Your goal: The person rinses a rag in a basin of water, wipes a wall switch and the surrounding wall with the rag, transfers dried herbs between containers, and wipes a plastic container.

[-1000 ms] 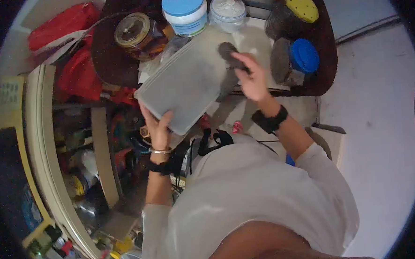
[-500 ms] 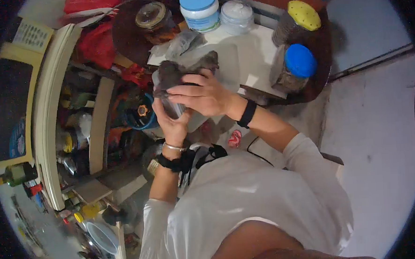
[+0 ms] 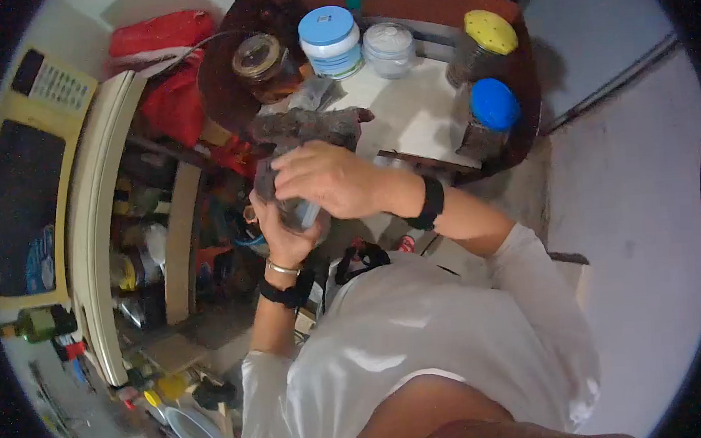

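Observation:
My left hand (image 3: 285, 232), with a bangle and a black band at its wrist, is closed around a clear container (image 3: 309, 212). Only a small part of the container shows between my hands. Over its far side drapes a rumpled dark grey cloth (image 3: 306, 126), with a darker corner sticking out to the right. Fingers bent, my right hand (image 3: 326, 179) presses the cloth against the container from above. Its fingertips lie close to those of my left hand. The container's full shape is hidden.
On the dark-rimmed table (image 3: 416, 104) stand a blue-lidded white tub (image 3: 330, 45), a clear lidded jar (image 3: 389, 52), a brown-filled jar (image 3: 263, 69), a yellow-topped jar (image 3: 490, 33) and a blue-capped jar (image 3: 494, 107). Cluttered shelves (image 3: 173, 244) and a microwave (image 3: 25, 212) are at left.
Both hands and the container have come slightly down toward my body. The cloth has spread sideways over the far side, and my right hand has shifted left. The view has tilted a little.

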Tool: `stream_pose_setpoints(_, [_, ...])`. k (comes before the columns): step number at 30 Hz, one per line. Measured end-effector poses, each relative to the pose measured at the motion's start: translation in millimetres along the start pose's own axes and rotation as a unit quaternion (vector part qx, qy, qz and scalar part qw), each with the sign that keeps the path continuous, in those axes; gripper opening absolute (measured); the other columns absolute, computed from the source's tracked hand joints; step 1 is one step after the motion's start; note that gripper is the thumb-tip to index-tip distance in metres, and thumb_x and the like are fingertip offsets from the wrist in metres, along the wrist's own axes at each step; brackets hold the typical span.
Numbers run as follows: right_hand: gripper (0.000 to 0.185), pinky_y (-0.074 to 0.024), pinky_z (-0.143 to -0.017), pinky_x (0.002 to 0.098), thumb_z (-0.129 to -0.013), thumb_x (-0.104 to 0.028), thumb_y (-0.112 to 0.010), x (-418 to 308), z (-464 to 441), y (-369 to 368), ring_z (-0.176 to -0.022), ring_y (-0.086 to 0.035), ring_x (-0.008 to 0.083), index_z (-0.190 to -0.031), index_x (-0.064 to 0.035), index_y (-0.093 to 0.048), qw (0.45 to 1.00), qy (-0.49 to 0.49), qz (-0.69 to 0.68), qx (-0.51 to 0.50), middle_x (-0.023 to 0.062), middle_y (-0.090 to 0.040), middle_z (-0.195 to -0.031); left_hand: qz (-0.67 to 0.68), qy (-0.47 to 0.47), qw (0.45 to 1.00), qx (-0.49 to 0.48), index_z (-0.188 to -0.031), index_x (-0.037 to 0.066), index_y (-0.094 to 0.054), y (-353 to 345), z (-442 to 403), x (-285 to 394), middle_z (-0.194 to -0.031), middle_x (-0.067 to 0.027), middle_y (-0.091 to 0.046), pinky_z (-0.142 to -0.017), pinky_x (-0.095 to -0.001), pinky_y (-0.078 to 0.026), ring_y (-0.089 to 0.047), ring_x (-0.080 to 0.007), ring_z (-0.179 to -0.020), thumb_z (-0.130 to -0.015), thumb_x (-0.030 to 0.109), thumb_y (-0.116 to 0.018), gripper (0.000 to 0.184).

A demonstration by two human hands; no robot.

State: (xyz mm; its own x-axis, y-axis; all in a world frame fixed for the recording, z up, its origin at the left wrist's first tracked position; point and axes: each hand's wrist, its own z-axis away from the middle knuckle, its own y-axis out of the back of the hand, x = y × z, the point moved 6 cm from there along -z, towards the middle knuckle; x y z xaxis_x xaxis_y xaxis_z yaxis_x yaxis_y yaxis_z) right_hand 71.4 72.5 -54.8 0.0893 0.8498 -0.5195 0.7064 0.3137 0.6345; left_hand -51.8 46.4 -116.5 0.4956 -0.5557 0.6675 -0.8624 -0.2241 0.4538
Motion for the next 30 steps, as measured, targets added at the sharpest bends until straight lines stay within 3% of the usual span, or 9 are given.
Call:
stream_pose_setpoints(7, [0.03, -0.0399, -0.091, 0.038, -0.089, -0.021, -0.047, 124.6, 88.9, 29.9, -0.103, -0.054, 0.028, -0.111, -0.0023, -0.056, 0.962, -0.19, 0.058, 0.188, 0.0123, -0.057, -0.114, 0.009, -0.051, 0.998, -0.026, -0.132, 0.005, -0.035, 17.5, 4.1, 3.5, -0.121, -0.016, -0.039, -0.096, -0.0396, -0.034, -0.04, -0.0303, -0.113, -0.051, 0.022, -0.076, 0.093])
stream_pose_setpoints(8, [0.03, -0.0399, -0.091, 0.038, -0.089, -0.021, -0.047, 126.0, 100.3, 31.2, -0.103, -0.054, 0.028, -0.111, -0.0023, -0.056, 0.962, -0.187, 0.061, 0.188, 0.0123, -0.057, -0.114, 0.021, -0.06, 0.998, -0.011, -0.13, 0.007, -0.039, 19.3, -1.6, 17.1, -0.113, -0.0195, -0.044, -0.086, -0.0401, -0.04, -0.045, -0.0324, -0.103, -0.049, 0.011, -0.07, 0.087])
stream_pose_setpoints(10, [0.032, -0.0433, -0.087, 0.0365, -0.093, -0.027, -0.043, 156.0, 139.7, 16.2, -0.098, -0.056, 0.0233, -0.111, -0.0043, -0.056, 0.785, -0.431, -0.358, 0.266, 0.0097, -0.058, -0.112, 0.027, -0.071, 0.997, -0.02, -0.13, 0.007, -0.039, 20.2, -0.8, 18.6, -0.114, -0.0198, -0.044, -0.086, -0.0403, -0.04, -0.046, -0.0327, -0.103, -0.048, 0.011, -0.07, 0.087])
stream_pose_setpoints(11, [0.032, -0.0433, -0.087, 0.0365, -0.093, -0.027, -0.043, 156.2, 146.4, 15.7, -0.098, -0.056, 0.0233, -0.111, -0.0043, -0.056, 0.785, -0.43, -0.356, 0.268, 0.0097, -0.058, -0.112, 0.034, -0.078, 0.996, -0.032, -0.13, 0.007, -0.039, 20.1, 0.1, 18.8, -0.114, -0.0201, -0.044, -0.086, -0.0405, -0.04, -0.046, -0.033, -0.103, -0.048, 0.011, -0.069, 0.087])
stream_pose_setpoints(13, [0.034, -0.0452, -0.084, 0.0347, -0.094, -0.032, -0.04, 157.9, 164.7, 4.7, -0.094, -0.057, 0.0206, -0.109, -0.0063, -0.057, 0.622, -0.476, -0.521, 0.339, 0.007, -0.06, -0.107, 0.04, -0.091, 0.994, -0.039, -0.129, 0.004, -0.038, 22.3, 0.9, 10.4, -0.114, -0.0198, -0.044, -0.087, -0.0399, -0.039, -0.046, -0.0331, -0.104, -0.048, 0.011, -0.068, 0.087])
stream_pose_setpoints(16, [0.036, -0.0457, -0.082, 0.0353, -0.093, -0.036, -0.04, 141.9, 165.3, 9.3, -0.092, -0.057, 0.0211, -0.109, -0.0068, -0.056, 0.555, -0.447, -0.592, 0.377, 0.0059, -0.06, -0.104, 0.165, 0.046, 0.985, 0.018, -0.133, 0.0, -0.03, 27.8, 0.5, -17.2, -0.113, -0.0112, -0.043, -0.092, -0.0346, -0.036, -0.044, -0.0247, -0.107, -0.049, 0.014, -0.072, 0.095])
stream_pose_setpoints(24, [0.036, -0.0431, -0.085, 0.0382, -0.092, -0.036, -0.043, 137.3, 166.9, 9.4, -0.092, -0.055, 0.0236, -0.111, -0.0074, -0.052, 0.594, -0.426, -0.57, 0.376, 0.006, -0.058, -0.103, 0.323, 0.203, 0.92, 0.084, -0.138, 0.004, -0.022, 12.4, -5.2, -40.0, -0.113, -0.0082, -0.045, -0.093, -0.035, -0.036, -0.045, -0.0214, -0.106, -0.052, 0.014, -0.073, 0.1])
stream_pose_setpoints(29, [0.036, -0.0454, -0.071, 0.032, -0.093, -0.03, -0.04, 130.5, 180.4, -3.1, -0.079, -0.055, 0.018, -0.097, 0.0023, -0.055, 0.703, -0.343, -0.48, 0.396, 0.0084, -0.058, -0.088, 0.351, 0.257, 0.893, 0.117, -0.138, 0.008, -0.023, 11.3, -2.1, -49.1, -0.114, -0.0091, -0.046, -0.089, -0.037, -0.04, -0.045, -0.0234, -0.108, -0.058, 0.013, -0.067, 0.092])
stream_pose_setpoints(30, [0.033, -0.0455, -0.069, 0.0313, -0.093, -0.027, -0.041, 138.1, 188.9, -13.8, -0.08, -0.055, 0.0172, -0.097, 0.0019, -0.057, 0.65, -0.378, -0.51, 0.419, 0.0092, -0.058, -0.089, 0.351, 0.257, 0.893, 0.115, -0.138, 0.008, -0.023, 10.7, 0.1, -55.4, -0.114, -0.0091, -0.046, -0.089, -0.037, -0.04, -0.045, -0.0234, -0.108, -0.058, 0.013, -0.067, 0.092])
